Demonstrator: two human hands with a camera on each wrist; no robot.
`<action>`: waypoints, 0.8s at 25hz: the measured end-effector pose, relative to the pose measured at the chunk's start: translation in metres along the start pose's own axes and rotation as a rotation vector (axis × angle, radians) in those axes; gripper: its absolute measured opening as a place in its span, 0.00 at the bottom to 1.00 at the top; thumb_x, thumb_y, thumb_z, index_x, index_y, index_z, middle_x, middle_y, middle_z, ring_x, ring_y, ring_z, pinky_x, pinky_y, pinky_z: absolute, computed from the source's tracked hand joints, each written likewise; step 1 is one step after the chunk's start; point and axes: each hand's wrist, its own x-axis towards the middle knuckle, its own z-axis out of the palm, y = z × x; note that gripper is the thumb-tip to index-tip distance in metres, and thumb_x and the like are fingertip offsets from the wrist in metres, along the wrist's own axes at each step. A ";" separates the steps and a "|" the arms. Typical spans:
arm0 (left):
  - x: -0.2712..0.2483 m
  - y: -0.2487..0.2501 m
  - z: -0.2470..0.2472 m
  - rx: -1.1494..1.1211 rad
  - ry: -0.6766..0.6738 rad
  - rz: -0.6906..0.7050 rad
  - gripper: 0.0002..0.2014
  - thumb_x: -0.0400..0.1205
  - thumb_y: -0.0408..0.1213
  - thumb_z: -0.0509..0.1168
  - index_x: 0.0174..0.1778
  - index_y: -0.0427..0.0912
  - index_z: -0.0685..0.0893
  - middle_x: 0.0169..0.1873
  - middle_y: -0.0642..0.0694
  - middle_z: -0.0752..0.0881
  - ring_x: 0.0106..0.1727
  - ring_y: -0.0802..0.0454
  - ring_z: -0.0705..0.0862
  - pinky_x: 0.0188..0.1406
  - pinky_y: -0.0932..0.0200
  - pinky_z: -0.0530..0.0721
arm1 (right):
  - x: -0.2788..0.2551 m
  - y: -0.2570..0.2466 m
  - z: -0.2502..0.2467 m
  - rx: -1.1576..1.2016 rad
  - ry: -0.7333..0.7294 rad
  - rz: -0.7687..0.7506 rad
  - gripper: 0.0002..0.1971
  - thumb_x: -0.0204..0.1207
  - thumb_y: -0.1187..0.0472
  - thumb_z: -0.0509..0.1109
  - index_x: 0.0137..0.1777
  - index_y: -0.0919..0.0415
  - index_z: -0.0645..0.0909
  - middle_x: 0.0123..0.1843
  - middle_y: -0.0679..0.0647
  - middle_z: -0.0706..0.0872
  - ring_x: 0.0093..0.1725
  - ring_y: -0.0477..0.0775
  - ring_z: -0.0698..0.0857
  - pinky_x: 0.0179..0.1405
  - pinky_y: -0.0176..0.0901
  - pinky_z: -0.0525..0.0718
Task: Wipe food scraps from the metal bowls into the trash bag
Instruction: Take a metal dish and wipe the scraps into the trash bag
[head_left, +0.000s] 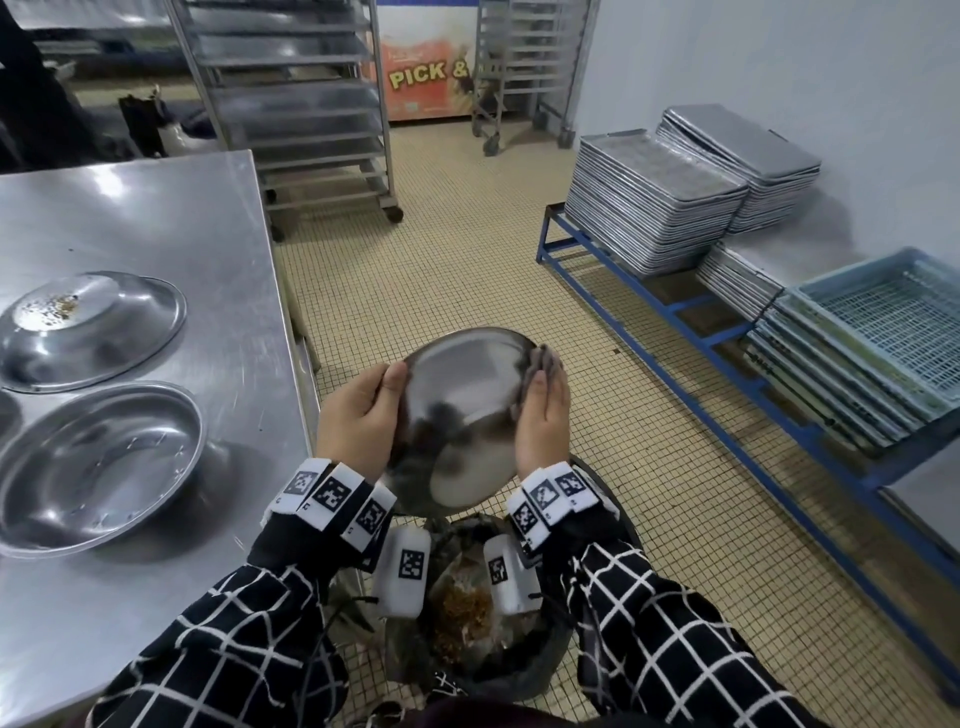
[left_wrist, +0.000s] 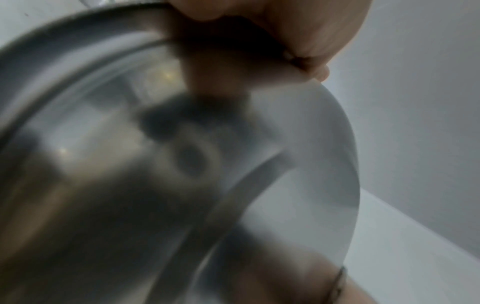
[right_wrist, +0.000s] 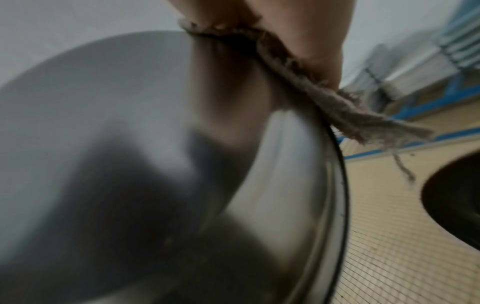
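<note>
Item: metal bowl in hand (head_left: 462, 415), held tilted over the trash bag (head_left: 524, 670), which sits on the floor just beside the worktop (head_left: 156, 218).

Step in hand: wiping, and by my reckoning near the end of it for this bowl. The inside facing me shows plain steel and dull reflections, with no scraps I can make out (the wrist views are blurred, so fine specks may escape me).

Grip, left: my left hand (head_left: 358, 421) curls round the bowl's left rim, thumb on the inner face, fingers behind and hidden.

Grip, right: my right hand (head_left: 543, 421) presses a grey cloth (right_wrist: 345, 107) against the right rim; its frayed end hangs free past the edge. The fingers lie fairly straight along the cloth, and whether the thumb pinches it I cannot tell.

Next move, as I judge it: one sweep of the cloth down toward the low edge, keeping the tilt so anything loosened falls into the bag and not onto the tiles, then set this bowl down on the worktop.

Remaining stock on the worktop: a far bowl (head_left: 93, 327) with brownish crumbs on its base, plainly not yet wiped; a near bowl (head_left: 98, 462) that looks clean apart from scratches.

Bag contents: brown food waste, visible between my wrists.
</note>
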 end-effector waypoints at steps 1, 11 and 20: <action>0.000 -0.003 -0.001 -0.070 0.009 -0.031 0.19 0.86 0.44 0.58 0.32 0.39 0.79 0.21 0.50 0.74 0.25 0.51 0.71 0.28 0.56 0.71 | 0.001 0.005 -0.006 0.110 0.010 0.103 0.23 0.87 0.49 0.47 0.80 0.50 0.61 0.78 0.51 0.67 0.77 0.54 0.67 0.70 0.44 0.67; -0.002 -0.032 0.006 0.116 -0.116 -0.058 0.07 0.86 0.42 0.57 0.55 0.46 0.78 0.48 0.49 0.82 0.52 0.49 0.81 0.56 0.51 0.81 | 0.018 0.023 -0.036 -0.098 -0.025 -0.045 0.11 0.85 0.53 0.56 0.59 0.56 0.77 0.50 0.49 0.84 0.51 0.51 0.84 0.47 0.42 0.80; -0.006 -0.002 0.016 0.324 -0.224 0.070 0.09 0.86 0.41 0.59 0.39 0.48 0.77 0.29 0.55 0.80 0.34 0.54 0.79 0.39 0.57 0.77 | 0.019 0.000 -0.024 -0.503 -0.243 -0.551 0.07 0.83 0.57 0.59 0.54 0.59 0.77 0.51 0.51 0.80 0.50 0.46 0.75 0.51 0.36 0.76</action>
